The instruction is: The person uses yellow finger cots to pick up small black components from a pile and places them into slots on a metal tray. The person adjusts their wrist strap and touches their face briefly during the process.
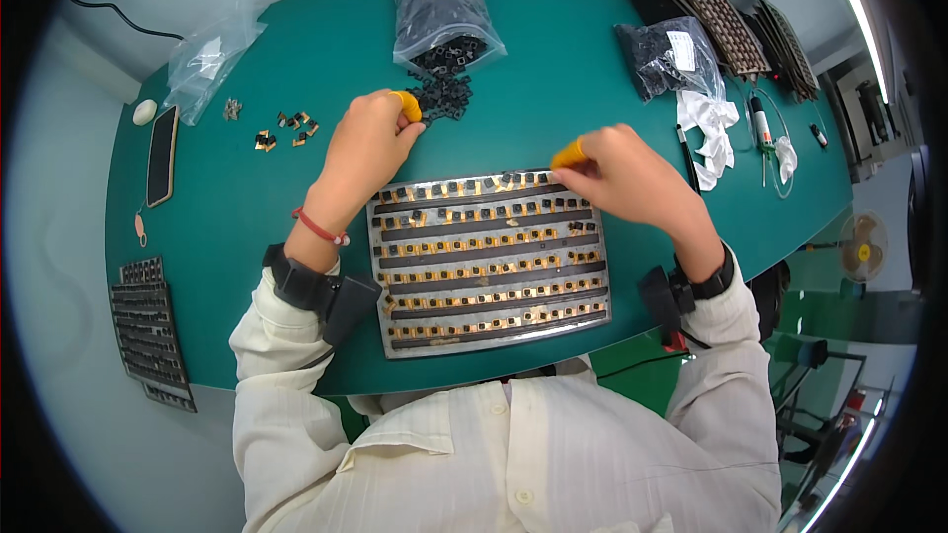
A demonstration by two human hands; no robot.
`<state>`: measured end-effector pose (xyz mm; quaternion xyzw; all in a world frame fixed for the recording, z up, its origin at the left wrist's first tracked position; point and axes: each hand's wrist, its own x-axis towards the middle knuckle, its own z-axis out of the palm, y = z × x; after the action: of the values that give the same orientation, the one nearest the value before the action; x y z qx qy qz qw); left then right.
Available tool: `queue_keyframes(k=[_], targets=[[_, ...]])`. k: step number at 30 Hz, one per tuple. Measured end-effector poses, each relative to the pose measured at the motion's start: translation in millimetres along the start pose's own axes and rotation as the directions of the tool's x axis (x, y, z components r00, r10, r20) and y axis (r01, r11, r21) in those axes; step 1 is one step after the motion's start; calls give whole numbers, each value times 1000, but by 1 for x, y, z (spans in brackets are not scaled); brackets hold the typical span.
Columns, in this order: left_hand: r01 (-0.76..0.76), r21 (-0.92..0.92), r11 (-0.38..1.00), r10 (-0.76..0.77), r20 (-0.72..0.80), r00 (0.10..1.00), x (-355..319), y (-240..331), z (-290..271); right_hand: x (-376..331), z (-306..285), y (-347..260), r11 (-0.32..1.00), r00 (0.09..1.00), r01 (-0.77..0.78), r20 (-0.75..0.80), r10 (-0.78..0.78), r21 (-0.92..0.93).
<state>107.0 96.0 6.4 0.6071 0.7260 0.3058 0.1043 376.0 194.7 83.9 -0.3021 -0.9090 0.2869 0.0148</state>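
My left hand, with a yellow finger cot on one fingertip, is closed at the near left edge of a pile of small black square parts. Whatever its fingertips pinch is too small to make out. A metal tray lies in front of me, its rows filled with small gold-coloured pieces, many topped by black parts. Over the tray's far right corner is my right hand, also wearing a yellow finger cot. Thumb and finger are pinched together there, and anything between them is hidden.
An open clear bag of black parts stands behind the pile; another bag sits right, near stacked brown trays. White tissue, a marker and a syringe-like tube lie below. Leftward are a phone and loose pieces.
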Motion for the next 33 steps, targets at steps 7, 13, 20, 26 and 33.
queue_keyframes(k=[7, 13, 20, 26, 33], targets=[[92, 49, 995, -98, 141, 985, -16, 14, -23, 80, 36, -5, 979, 970, 202, -142, -196, 28], [86, 104, 991, -89, 25, 996, -18, -1, -41, 112, 62, -14, 982, 966, 179, -176, -188, -64], [109, -18, 994, -105, 145, 984, -20, 7, -39, 91, 46, -14, 948, 948, 317, -16, -318, -38], [102, -2, 995, -100, 183, 978, -22, 13, -28, 78, 33, -5, 976, 974, 215, -69, -216, -21], [4, 146, 989, -18, 91, 996, -24, 15, -17, 81, 44, -9, 980, 981, 188, -69, -183, 71]])
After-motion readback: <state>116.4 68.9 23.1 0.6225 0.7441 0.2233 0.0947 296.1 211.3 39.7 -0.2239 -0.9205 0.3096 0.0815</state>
